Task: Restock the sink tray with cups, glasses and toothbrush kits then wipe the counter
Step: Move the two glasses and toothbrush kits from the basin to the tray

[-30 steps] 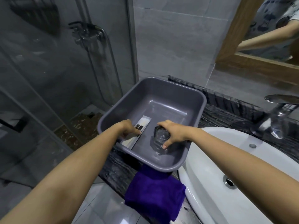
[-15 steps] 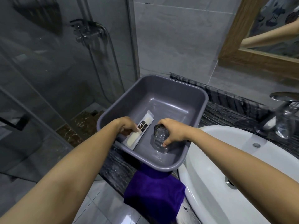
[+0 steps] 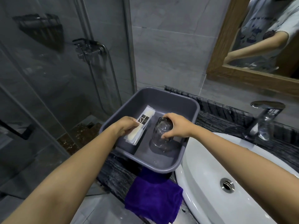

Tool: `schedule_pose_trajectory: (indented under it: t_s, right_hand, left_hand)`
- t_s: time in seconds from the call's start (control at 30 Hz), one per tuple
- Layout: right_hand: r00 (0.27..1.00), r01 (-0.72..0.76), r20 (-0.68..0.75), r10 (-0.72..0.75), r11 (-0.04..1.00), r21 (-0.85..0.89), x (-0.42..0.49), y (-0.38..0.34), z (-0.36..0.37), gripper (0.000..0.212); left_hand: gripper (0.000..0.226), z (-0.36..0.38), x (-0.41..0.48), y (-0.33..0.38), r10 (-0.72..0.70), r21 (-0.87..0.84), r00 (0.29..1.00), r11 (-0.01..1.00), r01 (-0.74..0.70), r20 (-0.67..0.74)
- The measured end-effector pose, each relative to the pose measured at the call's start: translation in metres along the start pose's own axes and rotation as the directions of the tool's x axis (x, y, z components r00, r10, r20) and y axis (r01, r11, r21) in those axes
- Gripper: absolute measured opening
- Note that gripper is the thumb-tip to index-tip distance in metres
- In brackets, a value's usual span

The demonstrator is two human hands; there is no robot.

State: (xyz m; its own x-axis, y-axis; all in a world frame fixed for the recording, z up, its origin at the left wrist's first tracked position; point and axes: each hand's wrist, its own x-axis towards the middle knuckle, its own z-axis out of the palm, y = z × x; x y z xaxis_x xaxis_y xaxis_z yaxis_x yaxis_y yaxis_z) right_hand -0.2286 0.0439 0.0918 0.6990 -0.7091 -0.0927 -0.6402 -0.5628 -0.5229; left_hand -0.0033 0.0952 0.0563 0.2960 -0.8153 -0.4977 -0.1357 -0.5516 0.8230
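Note:
A grey plastic tray [image 3: 184,103] sits on the dark marble counter [image 3: 215,118] left of the sink. Inside it, a clear glass [image 3: 159,139] stands upside down near the front right. My right hand [image 3: 177,126] grips this glass from above, fingers curled round its base. My left hand [image 3: 125,127] pinches a stack of white toothbrush kit packets [image 3: 142,124] lying along the tray's left side. A purple cloth [image 3: 153,198] hangs over the counter's front edge below the tray.
A white basin [image 3: 226,167] with a chrome faucet [image 3: 265,113] lies to the right; a second clear glass [image 3: 265,128] stands beside the faucet. A wood-framed mirror [image 3: 242,78] hangs above. Glass shower partition [image 3: 48,94] is at left.
Both hands stayed in the tray, holding the same things. The kit packets now lie further along the tray's left side, more of them showing beyond my left hand. The camera tilted.

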Motion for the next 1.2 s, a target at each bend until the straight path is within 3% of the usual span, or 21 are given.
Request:
schedule_pose_trajectory:
  t_s: [0.23, 0.43, 0.67, 0.8, 1.03, 1.2]
  right_hand:
    - [0.990, -0.038, -0.135, 0.036, 0.999, -0.010, -0.023, -0.018, -0.050, 0.070]
    - [0.965, -0.119, -0.238, 0.111, 0.993, -0.016, -0.057, -0.028, -0.088, 0.078]
    - [0.891, -0.251, -0.370, 0.263, 0.964, 0.081, -0.136, -0.019, -0.126, 0.072]
    - [0.846, -0.343, -0.400, 0.353, 0.934, 0.098, -0.185, -0.002, -0.144, 0.076]
    - [0.757, -0.490, -0.432, 0.490, 0.863, 0.122, -0.269, 0.035, -0.161, 0.077]
    - [0.697, -0.558, -0.438, 0.568, 0.813, 0.168, -0.326, 0.072, -0.177, 0.081]
  left_hand:
    - [0.025, 0.012, -0.031, 0.052, 0.115, -0.052, 0.992, 0.992, -0.118, -0.056]
    - [0.028, 0.034, -0.061, 0.093, 0.227, -0.184, 0.973, 0.959, -0.215, 0.046]
    - [0.009, 0.089, -0.098, 0.121, 0.390, -0.236, 0.900, 0.909, -0.343, 0.194]
    - [0.015, 0.133, -0.115, 0.127, 0.412, -0.314, 0.869, 0.892, -0.324, 0.273]
    - [0.007, 0.215, -0.142, 0.141, 0.425, -0.311, 0.829, 0.894, -0.322, 0.364]
    - [0.016, 0.280, -0.152, 0.137, 0.397, -0.300, 0.810, 0.910, -0.286, 0.431]
